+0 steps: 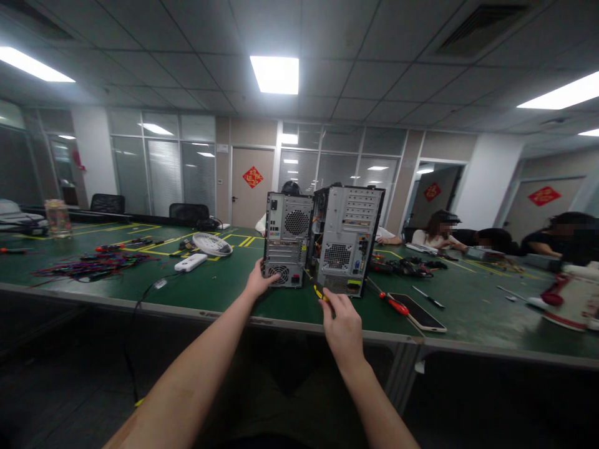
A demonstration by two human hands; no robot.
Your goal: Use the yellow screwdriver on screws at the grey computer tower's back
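Right hand (344, 317) clutches a yellow-and-black screwdriver (319, 292) near the green table's front edge (187, 310); left hand (259, 280) clasps the narrower computer tower (286, 249); keeping both steady should prevent slipping.

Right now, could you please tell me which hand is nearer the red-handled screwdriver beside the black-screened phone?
Right hand, just left of the red-handled screwdriver; the left hand is farther left, on the narrower grey metal computer case.

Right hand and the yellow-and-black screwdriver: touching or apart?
Touching. The head view shows the right hand gripping the yellow-and-black screwdriver at its handle, with no gap.
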